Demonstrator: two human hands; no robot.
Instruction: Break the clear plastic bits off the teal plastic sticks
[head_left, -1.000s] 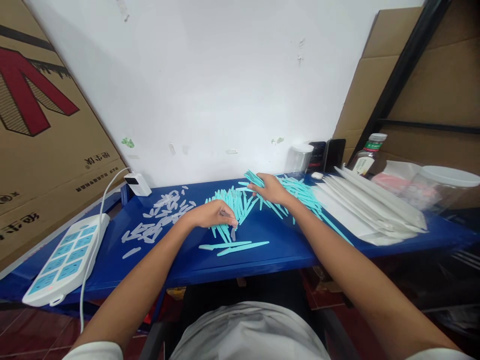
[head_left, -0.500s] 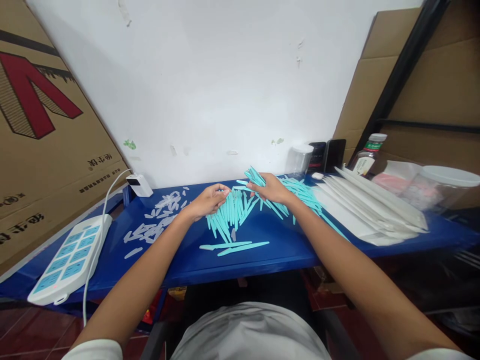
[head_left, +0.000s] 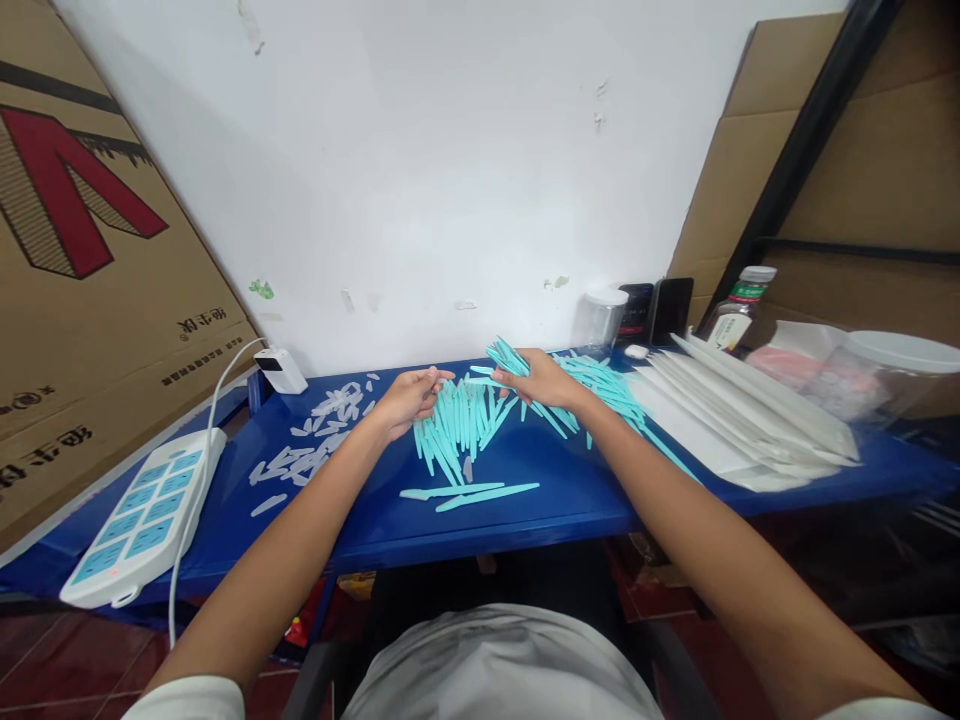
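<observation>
My right hand (head_left: 541, 378) is closed around a bunch of slim turquoise eyebrow razors (head_left: 506, 353), their ends poking out to the left past the thumb. My left hand (head_left: 411, 400) is just left of it, thumb and curled fingers close together and the index finger pointing right. Whatever it may hold is too small to make out. Below and between the hands lies a fanned row of the same razors (head_left: 461, 420). A further heap of razors (head_left: 600, 382) lies beyond my right wrist. Two single razors (head_left: 487, 497) lie nearer the table's front edge.
Small translucent covers (head_left: 337, 405) are scattered left on the blue table (head_left: 555, 510). A power strip (head_left: 142, 520) and white adapter (head_left: 281, 370) stand further left. At the right are stacked white packets (head_left: 757, 420), a clear jar (head_left: 602, 318), phones (head_left: 670, 308) and a bottle (head_left: 739, 310).
My left hand has drawn back slightly left, away from the razors near my right hand, and its index finger is straighter. My right hand stays almost in place with its bunch.
</observation>
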